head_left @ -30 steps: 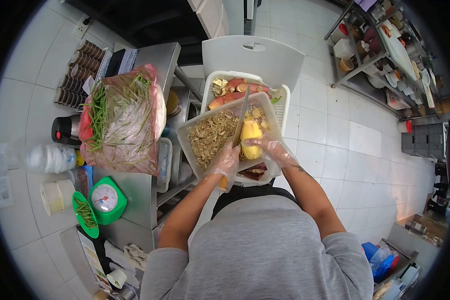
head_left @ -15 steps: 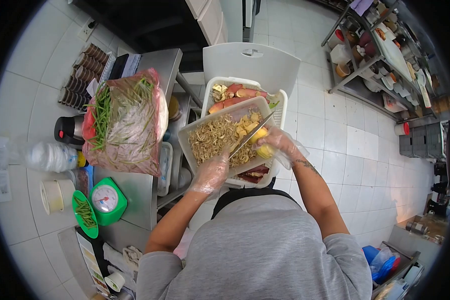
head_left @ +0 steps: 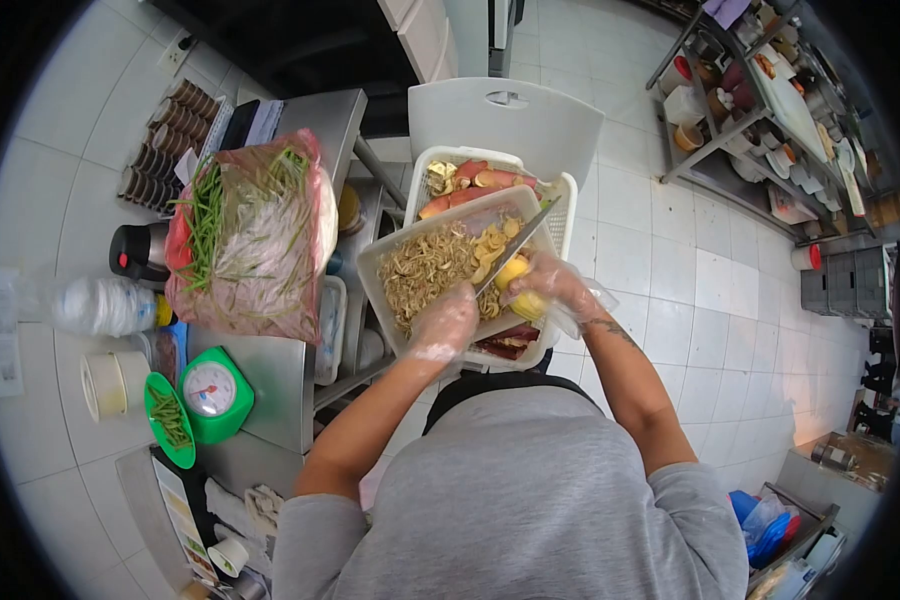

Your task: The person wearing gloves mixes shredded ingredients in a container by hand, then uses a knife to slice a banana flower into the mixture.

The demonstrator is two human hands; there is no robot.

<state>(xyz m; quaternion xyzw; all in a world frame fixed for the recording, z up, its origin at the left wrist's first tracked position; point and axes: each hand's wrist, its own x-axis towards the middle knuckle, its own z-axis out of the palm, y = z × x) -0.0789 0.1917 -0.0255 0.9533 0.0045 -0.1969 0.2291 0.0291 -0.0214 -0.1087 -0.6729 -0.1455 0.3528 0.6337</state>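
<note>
The fingers of the left hand [head_left: 443, 325], in a clear plastic glove, are curled closed around the handle of a knife [head_left: 515, 243], its blade pointing toward one o'clock. The right hand [head_left: 555, 285], gloved too (the plastic bags loosely at the wrist), has its fingers bent around a peeled yellow piece [head_left: 511, 273], which sits at the blade's four o'clock side; whether the edge has bitten into it I cannot tell.

Both hands are over the near side of a translucent tub [head_left: 508, 207]. Inside, pale shreds [head_left: 425, 270] fill the nine o'clock side and yellow slices [head_left: 490, 245] lie around two o'clock. The tub is tilted across a white basket [head_left: 568, 215], where red-skinned pieces [head_left: 465, 195] show at twelve o'clock and darker red ones [head_left: 510, 342] at about five.

Farther out, a pale grey panel with a slot [head_left: 505, 115] stands at twelve, a pink bag of green stems [head_left: 260, 240] lies at nine, a green scale [head_left: 213, 393] sits at eight, and a loaded rack [head_left: 740, 110] stands at two.
</note>
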